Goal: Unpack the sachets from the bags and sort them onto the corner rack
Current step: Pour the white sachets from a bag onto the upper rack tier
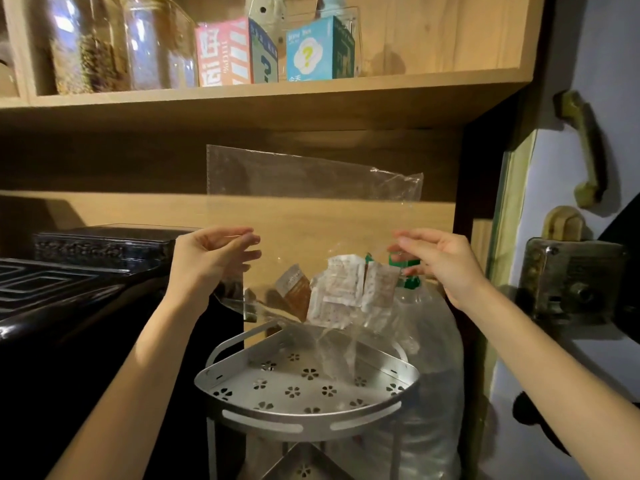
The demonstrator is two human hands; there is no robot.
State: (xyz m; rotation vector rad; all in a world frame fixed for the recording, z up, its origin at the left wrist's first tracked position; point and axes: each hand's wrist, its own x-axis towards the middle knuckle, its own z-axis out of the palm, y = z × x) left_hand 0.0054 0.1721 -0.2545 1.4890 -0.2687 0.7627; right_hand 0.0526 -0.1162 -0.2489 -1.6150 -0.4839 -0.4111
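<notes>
- Two boxes on the upper shelf: the pink box (223,53) carries large white characters, and the blue box (313,51) shows a yellow question mark.
- Print on the sachets (341,289) is too small to read; about four sit inside one clear bag (311,209).
- The left hand (207,259) and right hand (438,261) pinch the bag's opposite edges, with the sachets hanging between and below the fingers, just above the rack (308,386).

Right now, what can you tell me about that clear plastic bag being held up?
The clear plastic bag is thin, see-through and crinkled. The left hand and right hand pinch its sides, holding it above the metal corner rack. Several sachets, white and brown, sit bunched at its lower end.
</notes>
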